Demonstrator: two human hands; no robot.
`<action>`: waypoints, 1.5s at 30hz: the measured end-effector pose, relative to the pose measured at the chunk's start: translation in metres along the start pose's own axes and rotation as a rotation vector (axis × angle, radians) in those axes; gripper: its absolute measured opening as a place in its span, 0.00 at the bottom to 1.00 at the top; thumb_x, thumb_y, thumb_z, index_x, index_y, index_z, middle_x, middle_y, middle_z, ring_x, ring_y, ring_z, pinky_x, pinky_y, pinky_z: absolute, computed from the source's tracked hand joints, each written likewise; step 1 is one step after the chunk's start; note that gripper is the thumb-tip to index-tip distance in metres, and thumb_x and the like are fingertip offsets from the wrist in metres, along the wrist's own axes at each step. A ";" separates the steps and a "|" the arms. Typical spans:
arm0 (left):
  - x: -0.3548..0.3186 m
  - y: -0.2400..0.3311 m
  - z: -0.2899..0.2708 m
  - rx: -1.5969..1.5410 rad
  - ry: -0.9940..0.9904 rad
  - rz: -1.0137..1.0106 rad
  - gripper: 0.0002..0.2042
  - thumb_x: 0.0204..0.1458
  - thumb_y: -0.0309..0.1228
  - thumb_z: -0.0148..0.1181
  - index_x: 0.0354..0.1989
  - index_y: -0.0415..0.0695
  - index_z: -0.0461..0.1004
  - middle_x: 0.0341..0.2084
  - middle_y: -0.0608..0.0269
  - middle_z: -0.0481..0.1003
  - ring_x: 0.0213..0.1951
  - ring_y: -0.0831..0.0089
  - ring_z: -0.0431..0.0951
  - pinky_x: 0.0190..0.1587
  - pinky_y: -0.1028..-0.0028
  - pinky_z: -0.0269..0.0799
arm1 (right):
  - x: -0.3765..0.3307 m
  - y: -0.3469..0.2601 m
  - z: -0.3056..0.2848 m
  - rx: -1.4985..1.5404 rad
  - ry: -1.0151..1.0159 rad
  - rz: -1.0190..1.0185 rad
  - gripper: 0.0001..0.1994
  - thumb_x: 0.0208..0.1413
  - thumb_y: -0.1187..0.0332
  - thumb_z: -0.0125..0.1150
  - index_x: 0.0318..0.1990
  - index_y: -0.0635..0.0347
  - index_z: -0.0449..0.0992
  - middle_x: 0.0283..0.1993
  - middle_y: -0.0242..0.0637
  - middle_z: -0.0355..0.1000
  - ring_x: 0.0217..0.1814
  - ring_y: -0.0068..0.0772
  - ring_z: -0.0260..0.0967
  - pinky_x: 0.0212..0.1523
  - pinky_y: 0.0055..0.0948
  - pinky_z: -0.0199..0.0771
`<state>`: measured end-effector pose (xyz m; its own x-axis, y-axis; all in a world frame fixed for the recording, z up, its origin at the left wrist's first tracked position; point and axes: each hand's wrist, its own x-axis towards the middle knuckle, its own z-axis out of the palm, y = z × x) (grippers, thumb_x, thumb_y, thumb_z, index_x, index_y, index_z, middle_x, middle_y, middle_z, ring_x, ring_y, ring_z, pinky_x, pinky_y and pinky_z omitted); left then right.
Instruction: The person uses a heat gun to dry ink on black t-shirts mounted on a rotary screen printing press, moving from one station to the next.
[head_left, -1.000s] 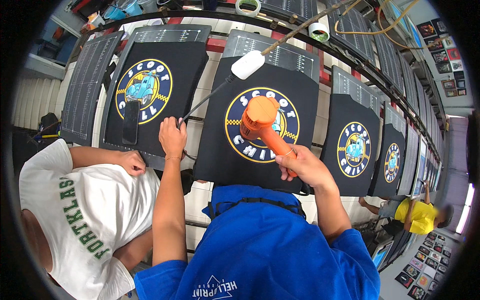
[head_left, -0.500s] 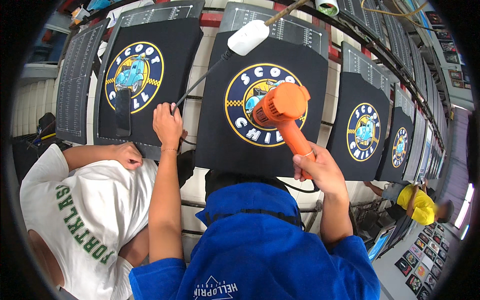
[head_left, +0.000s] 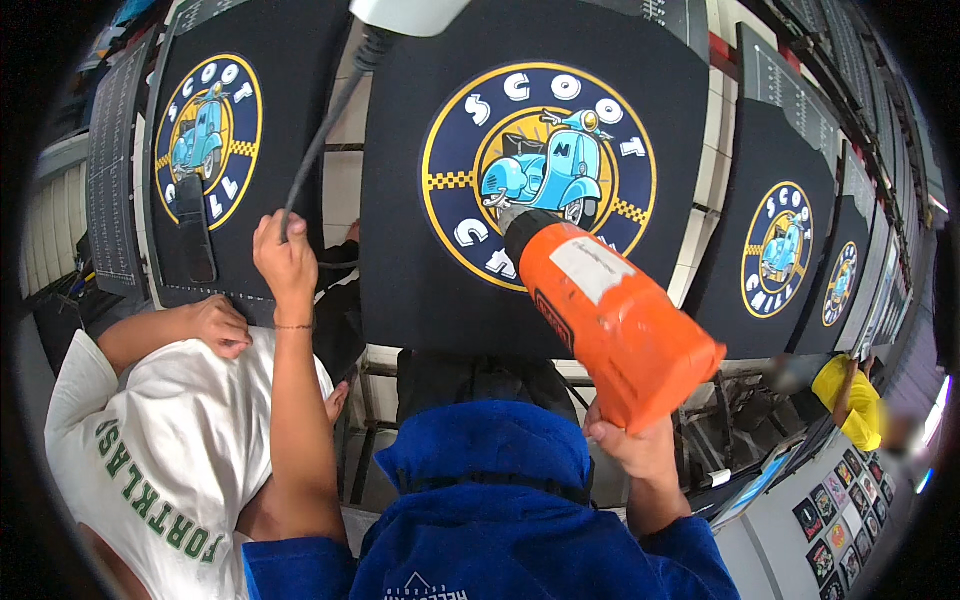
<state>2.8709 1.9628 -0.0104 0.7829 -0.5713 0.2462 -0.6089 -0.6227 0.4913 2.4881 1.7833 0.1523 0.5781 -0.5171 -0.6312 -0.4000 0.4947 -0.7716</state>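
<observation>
My right hand (head_left: 635, 450) is closed round the grip of an orange heat gun (head_left: 625, 330). Its dark nozzle points over the lower part of a round scooter print (head_left: 545, 165), hiding some of the lettering. That print lies on a black fabric piece (head_left: 400, 310) spread flat over a board in front of me; whether the nozzle touches the cloth I cannot tell. To the left, my left hand (head_left: 285, 258) pinches a grey power cable (head_left: 318, 150). The cable runs up to a white plug socket (head_left: 410, 12) cut off by the top edge.
A seated person in a white shirt (head_left: 190, 440) is close on my left, beside another printed black piece (head_left: 270, 100) with a dark phone (head_left: 196, 230) on it. More printed black pieces (head_left: 770, 190) line the boards to the right. Farther right is a person in yellow (head_left: 850, 405).
The heat gun has swung round, its rear now toward me and its nozzle over the print's lower middle. My left hand has shifted left with the cable. The whole view sits closer to the boards.
</observation>
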 end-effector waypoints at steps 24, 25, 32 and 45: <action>0.004 0.013 0.005 -0.027 0.083 -0.183 0.21 0.69 0.39 0.41 0.25 0.38 0.65 0.17 0.66 0.62 0.22 0.79 0.61 0.25 0.75 0.56 | 0.009 0.064 -0.004 0.122 -0.065 -0.078 0.22 0.50 0.64 0.68 0.44 0.71 0.66 0.25 0.35 0.66 0.27 0.30 0.68 0.30 0.29 0.73; 0.005 0.013 0.006 -0.033 0.084 -0.193 0.21 0.69 0.39 0.41 0.25 0.38 0.65 0.17 0.66 0.62 0.22 0.79 0.61 0.25 0.75 0.56 | 0.009 0.064 -0.004 0.124 -0.062 -0.077 0.22 0.50 0.64 0.68 0.45 0.71 0.66 0.25 0.35 0.66 0.27 0.30 0.68 0.30 0.29 0.72; 0.001 0.004 0.004 -0.074 0.139 -0.262 0.21 0.69 0.39 0.41 0.23 0.40 0.63 0.16 0.70 0.60 0.21 0.82 0.57 0.24 0.77 0.52 | 0.016 0.064 -0.010 0.129 -0.061 -0.095 0.24 0.51 0.64 0.68 0.47 0.72 0.64 0.25 0.35 0.66 0.27 0.30 0.68 0.30 0.29 0.72; 0.013 0.002 0.006 -0.299 0.291 -0.385 0.21 0.69 0.40 0.44 0.23 0.41 0.67 0.15 0.74 0.58 0.20 0.86 0.55 0.23 0.80 0.47 | 0.023 0.059 -0.014 0.162 -0.016 -0.163 0.27 0.51 0.63 0.69 0.50 0.74 0.62 0.25 0.34 0.66 0.27 0.30 0.68 0.30 0.28 0.72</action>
<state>2.8785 1.9508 -0.0115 0.9700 -0.1355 0.2021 -0.2432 -0.5539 0.7963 2.4675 1.7907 0.0909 0.6377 -0.5888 -0.4967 -0.1814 0.5119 -0.8397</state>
